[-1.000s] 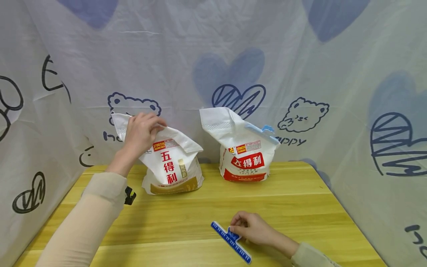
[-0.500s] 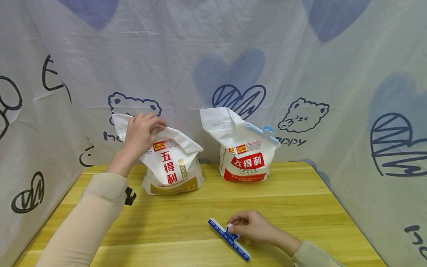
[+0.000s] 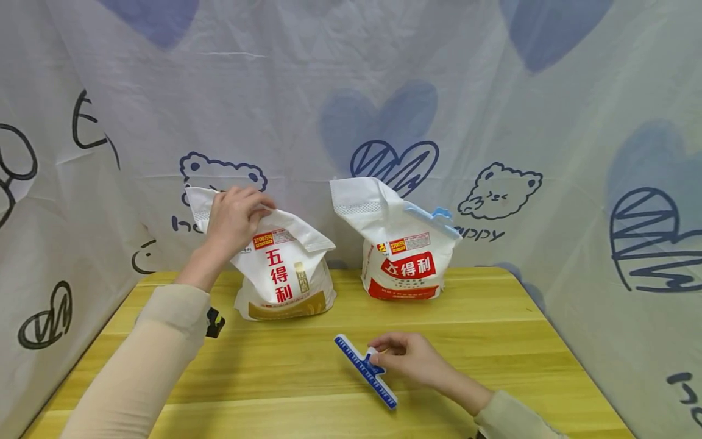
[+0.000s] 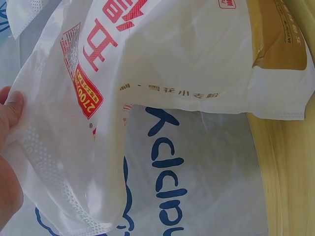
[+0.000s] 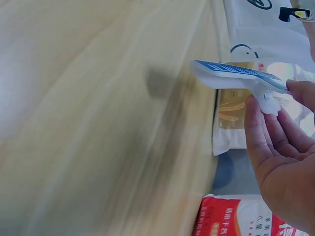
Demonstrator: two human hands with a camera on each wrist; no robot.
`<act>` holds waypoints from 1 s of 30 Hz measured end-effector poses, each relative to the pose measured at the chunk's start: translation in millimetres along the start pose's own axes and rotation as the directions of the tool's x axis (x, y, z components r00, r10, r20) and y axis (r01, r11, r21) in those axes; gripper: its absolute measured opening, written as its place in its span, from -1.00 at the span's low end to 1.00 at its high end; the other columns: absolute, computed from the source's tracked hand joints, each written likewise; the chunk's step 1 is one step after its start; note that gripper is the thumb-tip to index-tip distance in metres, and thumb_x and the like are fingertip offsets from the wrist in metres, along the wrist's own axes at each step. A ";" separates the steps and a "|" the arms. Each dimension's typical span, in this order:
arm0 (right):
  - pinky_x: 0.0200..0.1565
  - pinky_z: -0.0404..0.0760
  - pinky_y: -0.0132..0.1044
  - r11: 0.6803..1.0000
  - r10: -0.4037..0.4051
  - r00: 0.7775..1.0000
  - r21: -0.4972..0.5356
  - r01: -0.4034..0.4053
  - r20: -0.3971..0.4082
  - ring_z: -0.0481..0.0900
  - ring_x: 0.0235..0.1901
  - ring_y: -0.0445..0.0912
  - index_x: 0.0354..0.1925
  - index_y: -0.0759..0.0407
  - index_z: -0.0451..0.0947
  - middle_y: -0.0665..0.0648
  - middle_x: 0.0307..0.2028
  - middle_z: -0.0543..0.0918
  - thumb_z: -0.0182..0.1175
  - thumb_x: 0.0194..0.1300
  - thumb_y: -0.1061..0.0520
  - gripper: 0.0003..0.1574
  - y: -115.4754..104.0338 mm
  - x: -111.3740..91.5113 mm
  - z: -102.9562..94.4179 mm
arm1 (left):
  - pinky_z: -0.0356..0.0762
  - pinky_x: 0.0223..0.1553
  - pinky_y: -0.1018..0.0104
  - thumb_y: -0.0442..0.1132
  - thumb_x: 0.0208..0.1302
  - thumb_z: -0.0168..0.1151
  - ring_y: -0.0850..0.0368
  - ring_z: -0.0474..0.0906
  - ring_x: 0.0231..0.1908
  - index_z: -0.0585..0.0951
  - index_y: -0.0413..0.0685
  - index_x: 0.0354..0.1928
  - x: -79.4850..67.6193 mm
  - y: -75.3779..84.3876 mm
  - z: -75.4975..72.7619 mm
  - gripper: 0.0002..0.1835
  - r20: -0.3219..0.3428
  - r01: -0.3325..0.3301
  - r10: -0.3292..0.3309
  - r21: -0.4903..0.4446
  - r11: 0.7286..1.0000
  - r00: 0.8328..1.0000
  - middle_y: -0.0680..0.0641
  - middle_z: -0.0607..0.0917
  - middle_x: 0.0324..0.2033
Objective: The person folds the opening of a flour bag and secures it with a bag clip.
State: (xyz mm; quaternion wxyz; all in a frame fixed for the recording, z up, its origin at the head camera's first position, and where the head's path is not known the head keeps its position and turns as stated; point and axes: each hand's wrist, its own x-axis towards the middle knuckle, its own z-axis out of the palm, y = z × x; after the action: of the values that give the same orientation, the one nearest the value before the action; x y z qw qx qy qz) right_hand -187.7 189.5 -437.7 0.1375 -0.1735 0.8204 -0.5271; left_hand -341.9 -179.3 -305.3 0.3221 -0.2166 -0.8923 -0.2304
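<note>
My left hand grips the folded top of a white flour bag with red lettering and a gold band, standing at the back left of the table. In the left wrist view, the thumb presses on the bag's white upper part. Lower right in the head view, my right hand pinches the handle of a blue and white bag clip. The right wrist view shows this clip raised off the table between thumb and fingers.
A second flour bag, with red print, stands to the right; a light blue clip sits across its top. The wooden table meets patterned curtains behind. A small black object shows beside the left sleeve.
My right hand has lifted the bag clip and carried it a little forward and left. My left hand keeps its hold on the flour bag's top.
</note>
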 end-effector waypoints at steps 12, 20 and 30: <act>-0.08 0.77 -0.11 0.998 -0.041 0.996 0.051 0.045 -0.076 0.73 -0.18 -0.06 0.12 0.33 0.65 0.17 -0.12 0.78 0.37 0.41 0.10 -0.57 -19.8 13.0 5.7 | 0.30 0.26 -0.20 -0.39 0.31 0.39 -0.10 0.53 0.00 0.76 0.00 -0.14 -1.4 0.1 -1.2 -0.84 0.005 0.007 -0.007 -0.004 1.000 1.000 -0.06 0.76 -0.13; -0.04 0.70 -0.34 0.995 -0.087 0.985 0.029 0.092 -0.148 0.72 -0.08 -0.04 0.14 0.25 0.66 0.17 -0.02 0.77 0.37 0.41 0.08 -0.58 -32.3 19.2 8.7 | 0.32 0.24 -0.17 -0.38 0.31 0.40 -0.08 0.53 -0.03 0.76 0.01 -0.14 -1.8 0.2 -1.1 -0.85 0.004 0.000 0.000 0.000 1.000 1.000 -0.05 0.76 -0.14; -0.04 0.71 -0.32 0.981 -0.192 0.960 -0.007 0.195 -0.203 0.73 -0.12 -0.04 0.11 0.22 0.68 0.15 -0.05 0.77 0.36 0.42 0.10 -0.64 -51.0 35.2 8.7 | 0.33 0.24 -0.17 -0.37 0.31 0.40 -0.08 0.53 -0.03 0.76 0.02 -0.13 -2.5 1.4 -2.8 -0.85 0.009 0.006 -0.006 0.006 1.000 1.000 -0.04 0.76 -0.14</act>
State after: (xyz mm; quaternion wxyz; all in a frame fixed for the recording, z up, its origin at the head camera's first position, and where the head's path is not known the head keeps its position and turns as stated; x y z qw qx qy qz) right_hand -208.8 147.7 -396.2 0.0023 -0.1973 0.8059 -0.5582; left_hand -338.1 -180.4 -304.6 0.3179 -0.2139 -0.8951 -0.2277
